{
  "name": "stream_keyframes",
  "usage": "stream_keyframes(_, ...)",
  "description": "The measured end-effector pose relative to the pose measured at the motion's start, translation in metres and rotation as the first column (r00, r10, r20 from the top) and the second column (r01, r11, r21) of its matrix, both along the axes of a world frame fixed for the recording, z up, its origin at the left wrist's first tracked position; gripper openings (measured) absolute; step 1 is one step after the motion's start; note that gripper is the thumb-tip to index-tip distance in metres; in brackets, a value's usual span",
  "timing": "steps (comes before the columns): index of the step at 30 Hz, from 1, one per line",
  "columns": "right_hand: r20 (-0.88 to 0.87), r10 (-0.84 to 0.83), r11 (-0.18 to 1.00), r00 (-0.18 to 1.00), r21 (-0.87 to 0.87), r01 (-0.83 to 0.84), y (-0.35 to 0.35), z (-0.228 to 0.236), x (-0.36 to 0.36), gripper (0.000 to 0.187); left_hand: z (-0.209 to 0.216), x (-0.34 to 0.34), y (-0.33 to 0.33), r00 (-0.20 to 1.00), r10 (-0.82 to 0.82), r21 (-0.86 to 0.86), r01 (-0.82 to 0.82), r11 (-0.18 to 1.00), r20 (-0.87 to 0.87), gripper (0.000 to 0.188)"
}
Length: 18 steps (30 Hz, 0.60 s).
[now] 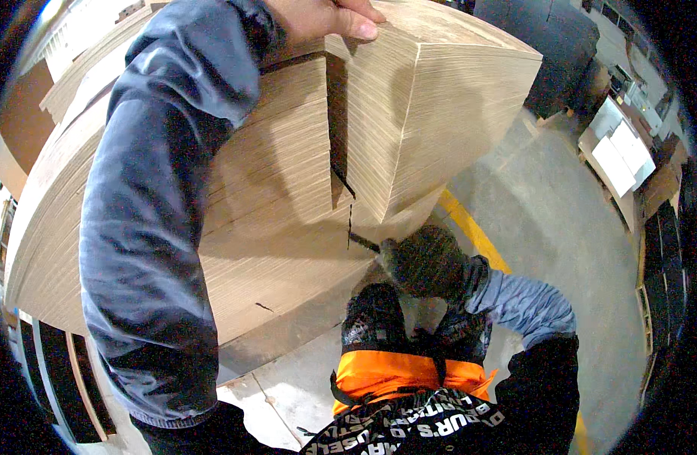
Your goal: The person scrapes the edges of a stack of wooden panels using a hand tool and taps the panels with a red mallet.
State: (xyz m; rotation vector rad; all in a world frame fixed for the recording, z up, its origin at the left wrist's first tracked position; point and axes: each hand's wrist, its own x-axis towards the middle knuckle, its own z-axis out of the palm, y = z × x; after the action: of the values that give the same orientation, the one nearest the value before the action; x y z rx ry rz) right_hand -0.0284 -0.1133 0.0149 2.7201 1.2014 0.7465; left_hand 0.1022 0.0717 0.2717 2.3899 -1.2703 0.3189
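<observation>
Blue-grey sleeve outstretched, the left hand (grip unclear) should brace the upper stack, right hand clasping a dark tool

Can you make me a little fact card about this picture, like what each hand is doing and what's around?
Left hand: bare, at the top edge of a stack of brown sheets
Right hand: looks gloved, lower down, holding a thin dark stick
Stack shape: many thin layers, with a corner jutting out
Black marks: a few on the stack's side
Clothes: orange cloth at the waist
Floor: grey, with a yellow line
Stick's exact kind: cannot tell
</observation>
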Motion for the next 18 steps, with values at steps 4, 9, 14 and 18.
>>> stream_keyframes(4,0.322,0.020,0.983,0.946,-0.181,0.042,-0.007,0.010,-0.001,0.022,-0.001,-0.004,-0.002,0.998,-0.013,0.005,0.012,1.000,0.067,0.027)
stream_keyframes(9,0.107,-0.146,0.989,0.984,0.031,0.143,-0.008,-0.008,0.003,0.025,0.001,-0.003,0.002,0.996,-0.038,0.002,0.038,0.999,0.084,0.024)
stream_keyframes(14,0.206,-0.223,0.974,0.953,0.017,0.224,-0.006,-0.014,0.003,0.026,0.005,-0.016,-0.002,0.998,0.015,0.033,-0.017,0.999,0.067,0.022)
stream_keyframes(18,0.231,-0.237,0.969,0.944,-0.009,0.246,0.000,-0.007,0.003,0.027,0.007,-0.018,0.001,0.993,0.043,0.045,-0.048,0.998,0.110,0.023)
